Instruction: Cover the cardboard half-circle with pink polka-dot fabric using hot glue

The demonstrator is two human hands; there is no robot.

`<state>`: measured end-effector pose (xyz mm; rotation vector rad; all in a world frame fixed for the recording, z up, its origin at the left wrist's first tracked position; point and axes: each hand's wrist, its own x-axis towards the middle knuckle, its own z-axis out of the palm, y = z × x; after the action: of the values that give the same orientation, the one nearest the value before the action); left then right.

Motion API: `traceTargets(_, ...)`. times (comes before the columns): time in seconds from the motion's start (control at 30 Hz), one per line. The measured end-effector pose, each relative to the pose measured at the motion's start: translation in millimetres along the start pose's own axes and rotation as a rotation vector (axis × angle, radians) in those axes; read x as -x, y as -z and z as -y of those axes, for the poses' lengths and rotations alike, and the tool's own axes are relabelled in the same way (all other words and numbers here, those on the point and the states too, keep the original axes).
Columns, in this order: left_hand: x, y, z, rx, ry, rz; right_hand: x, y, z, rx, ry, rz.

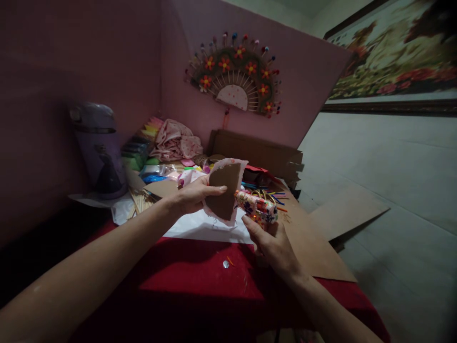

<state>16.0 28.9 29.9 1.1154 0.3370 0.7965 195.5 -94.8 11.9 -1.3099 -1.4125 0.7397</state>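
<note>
My left hand (194,194) grips a brown cardboard piece (225,188) by its left side, thumb across the front. Pale pink fabric with small spots shows as a border around the cardboard's edges. In my right hand (273,240) is a flower-patterned hot glue gun (257,206) with a small orange light glowing on it. The gun's nozzle points left and is close to the cardboard's right edge; whether it touches I cannot tell. Under both hands lies a white sheet (200,227) on the red tablecloth (171,271).
A purple bottle (100,150) stands at the left beside wooden sticks (141,202) and crumpled pink cloth (174,138). A decorated fan (233,74) hangs on the pink board behind. Large cardboard (314,240) covers the right side. A small silvery disc (225,264) lies in front.
</note>
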Motion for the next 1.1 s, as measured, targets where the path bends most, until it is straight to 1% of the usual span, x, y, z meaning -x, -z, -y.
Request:
traceTargets(0.13,-0.7,2.2,0.9,0.003,0.003,0.006,2.9,0.5,-3.0,0.024,-0.119,0.029)
traceTargets(0.2,-0.9,3.3,1.5,0.010,-0.003,0.017,4.4,0.7,-4.7,0.026,-0.146,0.027)
traceTargets(0.33,-1.0,4.7,2.4,0.008,-0.019,0.046,7.0,0.6,-8.7,0.007,-0.153,0.017)
traceTargets(0.43,-1.1,4.3,2.2,-0.003,-0.022,0.033,9.6,0.0,-12.5,-0.011,-0.188,0.020)
traceTargets(0.53,-1.2,3.5,1.8,-0.010,-0.018,0.035,11.9,-0.1,-14.9,-0.011,-0.192,0.024)
traceTargets(0.63,-1.3,3.6,1.9,-0.005,-0.015,0.045,11.9,0.7,-13.3,-0.008,-0.176,0.026)
traceTargets(0.8,-1.9,5.4,2.8,0.001,-0.011,0.022,9.1,1.6,-6.3,0.036,-0.139,0.037)
traceTargets(0.9,-1.6,4.6,1.9,-0.004,-0.011,0.010,9.3,0.1,-5.3,0.037,-0.155,0.054)
traceTargets(1.0,-0.6,2.3,0.4,-0.001,-0.013,-0.009,11.5,-2.0,-6.9,0.018,-0.180,0.041)
traceTargets(1.1,0.3,1.0,0.0,0.007,-0.020,0.007,13.8,-2.8,-8.5,0.045,-0.213,0.033)
